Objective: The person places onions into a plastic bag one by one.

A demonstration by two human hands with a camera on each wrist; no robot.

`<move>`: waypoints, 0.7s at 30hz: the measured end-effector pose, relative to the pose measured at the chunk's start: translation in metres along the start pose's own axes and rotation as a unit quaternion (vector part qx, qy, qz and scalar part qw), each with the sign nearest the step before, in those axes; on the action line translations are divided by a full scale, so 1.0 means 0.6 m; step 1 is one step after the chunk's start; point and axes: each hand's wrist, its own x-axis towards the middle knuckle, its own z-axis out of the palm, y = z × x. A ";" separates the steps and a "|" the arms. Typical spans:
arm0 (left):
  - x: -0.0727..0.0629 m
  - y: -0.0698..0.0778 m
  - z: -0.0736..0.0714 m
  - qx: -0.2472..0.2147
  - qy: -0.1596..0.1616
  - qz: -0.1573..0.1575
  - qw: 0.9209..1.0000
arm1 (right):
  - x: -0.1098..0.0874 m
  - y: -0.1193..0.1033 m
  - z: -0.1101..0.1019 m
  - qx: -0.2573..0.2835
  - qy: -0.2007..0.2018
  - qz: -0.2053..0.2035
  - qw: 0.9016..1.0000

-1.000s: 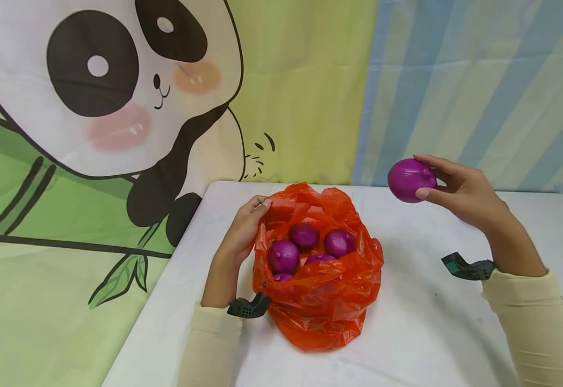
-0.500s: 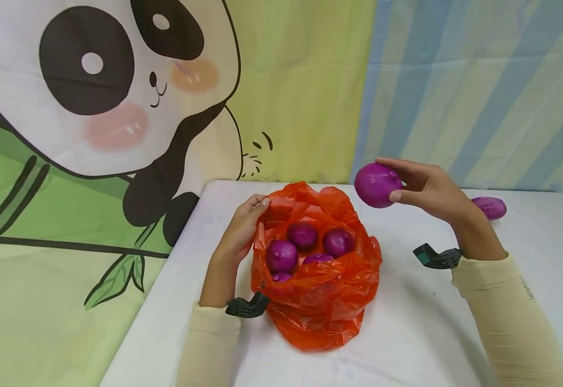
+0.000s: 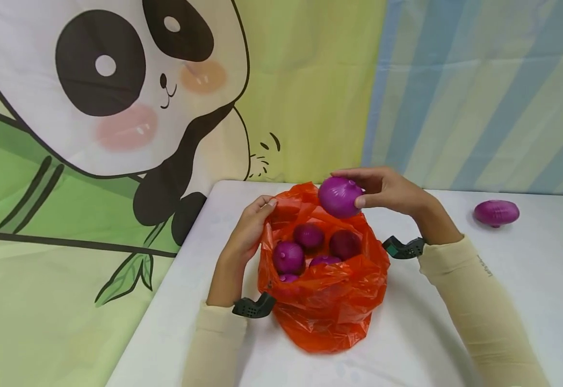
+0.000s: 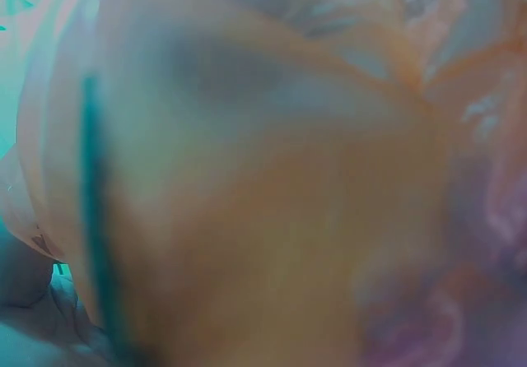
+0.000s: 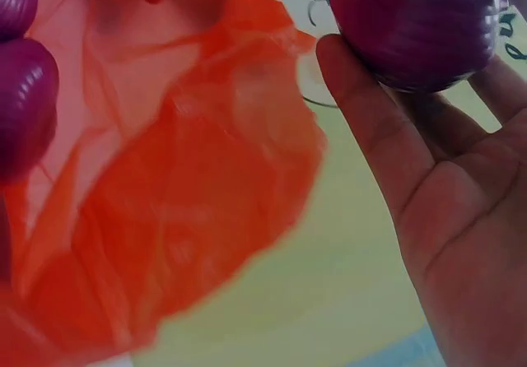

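Note:
A red plastic bag (image 3: 330, 312) stands on the table with its mouth open, several purple onions (image 3: 288, 257) inside. My left hand (image 3: 248, 228) pinches the bag's left rim between thumb and fingers. Over the back right of the bag's mouth, my right hand (image 3: 392, 191) grips one purple onion (image 3: 340, 197) between thumb and fingertips. In the right wrist view that onion (image 5: 412, 21) sits against the fingers, beside the bag's rim (image 5: 206, 178). Blurred red film and purple shapes fill much of the left wrist view.
Another purple onion (image 3: 496, 213) lies on its side at the back right of the white table (image 3: 518, 290). Behind the table hangs a printed cloth (image 3: 310, 80) with a panda and stripes. Each wrist wears a dark camera mount (image 3: 404, 248).
My right hand has carried its onion leftward, from out over the table's right side to above the bag. The onion lying at the back right has come into view. My left hand keeps its hold.

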 end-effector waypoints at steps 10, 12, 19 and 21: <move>0.000 0.001 0.003 -0.004 0.010 0.004 1.000 | 0.037 0.051 0.037 0.057 -0.107 0.031 0.992; 0.001 0.001 0.003 -0.009 0.010 0.003 1.000 | 0.041 0.054 0.047 0.052 -0.119 0.042 0.991; 0.001 -0.001 0.002 -0.020 0.016 0.007 1.000 | 0.053 0.061 0.083 0.027 -0.122 0.040 0.991; 0.000 -0.002 0.001 -0.026 0.016 0.009 0.999 | 0.056 0.066 0.092 0.016 -0.121 0.038 0.992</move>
